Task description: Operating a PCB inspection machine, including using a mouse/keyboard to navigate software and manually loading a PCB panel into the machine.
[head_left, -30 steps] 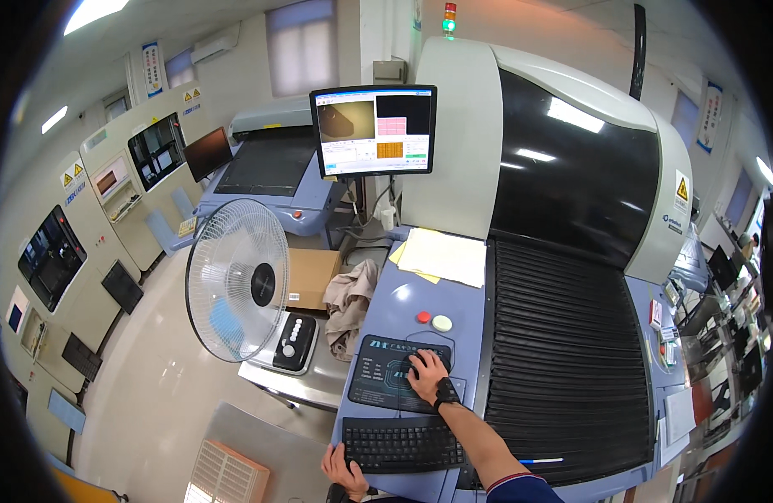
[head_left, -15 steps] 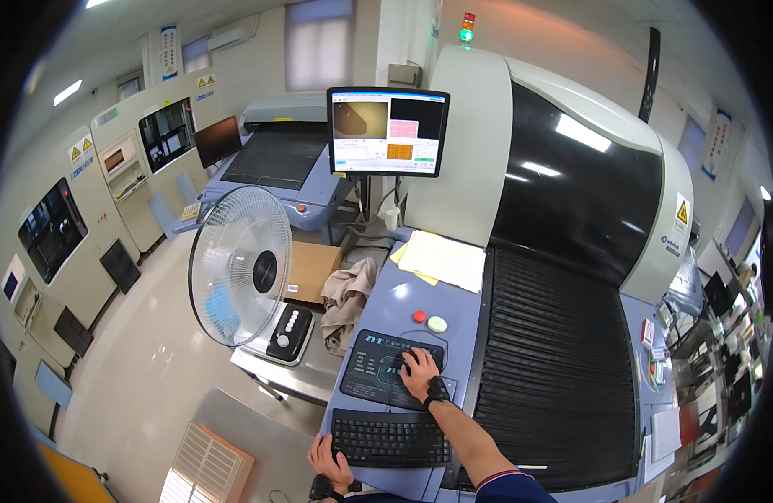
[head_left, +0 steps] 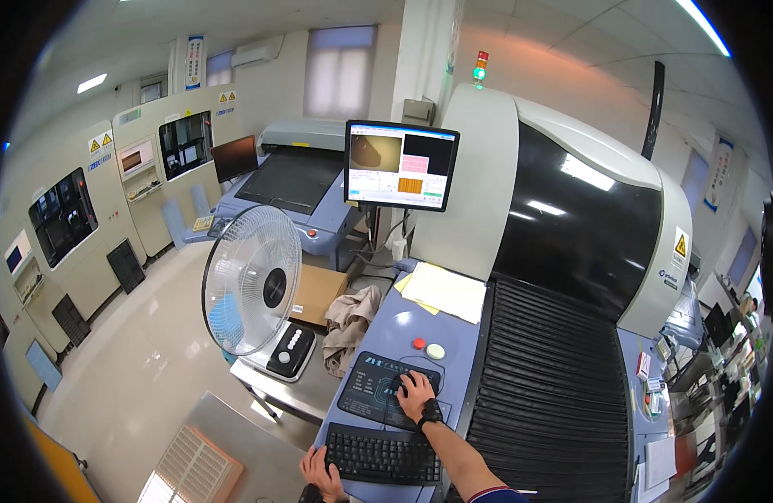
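My right hand (head_left: 416,396) rests over a dark computer mouse (head_left: 400,389), its fingers curved round it and hiding most of it. Beneath lies a black mouse pad (head_left: 363,397) with pale printing. Nearer to me is a black keyboard (head_left: 382,455) on the blue-grey console (head_left: 390,325). At the keyboard's left end, by the console's edge, my left hand (head_left: 321,474) lies with its fingers apart, holding nothing. Beyond the console, a monitor (head_left: 400,166) shows a brownish picture beside a black panel and smaller coloured panels.
Red and pale green round buttons (head_left: 435,351) sit beyond the pad. White and yellow papers (head_left: 442,292) lie farther back. To the left are a fan (head_left: 254,281), crumpled cloth (head_left: 350,317) and a cardboard box (head_left: 319,291). A large machine with a ribbed black cover (head_left: 554,377) stands at right.
The whole view has tilted upward, so the scene sits lower in the picture. My right hand stays on the mouse and my left by the keyboard's end.
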A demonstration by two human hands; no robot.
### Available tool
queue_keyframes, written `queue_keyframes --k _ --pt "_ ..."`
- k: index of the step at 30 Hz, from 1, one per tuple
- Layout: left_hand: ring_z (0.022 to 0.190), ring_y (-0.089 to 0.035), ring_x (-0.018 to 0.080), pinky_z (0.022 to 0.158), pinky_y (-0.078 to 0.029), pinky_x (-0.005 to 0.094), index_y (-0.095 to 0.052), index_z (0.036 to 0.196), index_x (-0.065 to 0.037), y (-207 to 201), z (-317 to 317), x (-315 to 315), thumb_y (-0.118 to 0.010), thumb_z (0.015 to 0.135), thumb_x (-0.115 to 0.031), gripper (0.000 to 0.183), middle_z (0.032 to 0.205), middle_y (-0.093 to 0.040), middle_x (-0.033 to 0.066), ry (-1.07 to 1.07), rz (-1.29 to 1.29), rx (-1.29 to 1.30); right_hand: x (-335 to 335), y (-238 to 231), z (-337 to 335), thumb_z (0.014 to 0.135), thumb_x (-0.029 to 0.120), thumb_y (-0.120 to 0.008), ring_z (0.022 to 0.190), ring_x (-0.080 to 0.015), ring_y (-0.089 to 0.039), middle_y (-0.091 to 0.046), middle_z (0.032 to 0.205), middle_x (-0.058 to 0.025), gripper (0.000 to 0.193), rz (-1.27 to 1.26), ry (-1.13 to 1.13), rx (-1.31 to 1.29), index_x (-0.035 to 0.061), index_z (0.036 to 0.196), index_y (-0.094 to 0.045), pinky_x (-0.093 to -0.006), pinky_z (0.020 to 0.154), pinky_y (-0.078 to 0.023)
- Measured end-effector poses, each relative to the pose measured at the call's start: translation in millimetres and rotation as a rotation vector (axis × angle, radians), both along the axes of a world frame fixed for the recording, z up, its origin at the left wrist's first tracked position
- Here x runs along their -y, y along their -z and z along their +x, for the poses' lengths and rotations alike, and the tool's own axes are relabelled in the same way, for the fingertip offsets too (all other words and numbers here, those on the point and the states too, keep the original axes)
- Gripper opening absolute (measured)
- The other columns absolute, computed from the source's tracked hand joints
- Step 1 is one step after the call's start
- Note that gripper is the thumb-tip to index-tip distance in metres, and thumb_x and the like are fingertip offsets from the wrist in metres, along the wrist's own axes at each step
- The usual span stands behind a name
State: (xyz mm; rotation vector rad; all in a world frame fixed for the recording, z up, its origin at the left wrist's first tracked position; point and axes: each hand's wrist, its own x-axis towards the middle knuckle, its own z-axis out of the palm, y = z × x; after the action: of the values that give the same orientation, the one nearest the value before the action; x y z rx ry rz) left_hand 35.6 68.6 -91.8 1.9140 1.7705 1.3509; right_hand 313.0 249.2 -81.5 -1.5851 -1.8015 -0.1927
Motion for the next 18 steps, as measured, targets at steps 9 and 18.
queue_keyframes --k 9,18 --pt "0.120 -0.053 0.0408 0.105 -0.030 0.0518 -0.063 0.118 0.004 0.7 6.4 -1.6 -0.048 0.087 -0.031 0.049 0.117 -0.064 0.0200 -0.074 0.055 0.038 0.8 0.3 1.6 0.082 0.018 -0.068 0.116 -0.0377 -0.054 -0.059 0.124 -0.0189 0.035 -0.003 -0.002 0.013 0.0081 0.115 -0.066 -0.0490 0.098 -0.047" --pt "0.120 -0.052 0.0412 0.105 -0.031 0.0520 -0.062 0.120 0.004 0.3 1.5 -0.2 -0.047 0.090 -0.033 0.050 0.119 -0.063 0.0209 -0.057 0.052 0.004 0.3 1.9 -1.1 0.082 0.018 -0.068 0.117 -0.0373 -0.054 -0.059 0.125 -0.0176 0.035 -0.024 0.005 0.000 0.0085 0.115 -0.065 -0.0492 0.099 -0.047"
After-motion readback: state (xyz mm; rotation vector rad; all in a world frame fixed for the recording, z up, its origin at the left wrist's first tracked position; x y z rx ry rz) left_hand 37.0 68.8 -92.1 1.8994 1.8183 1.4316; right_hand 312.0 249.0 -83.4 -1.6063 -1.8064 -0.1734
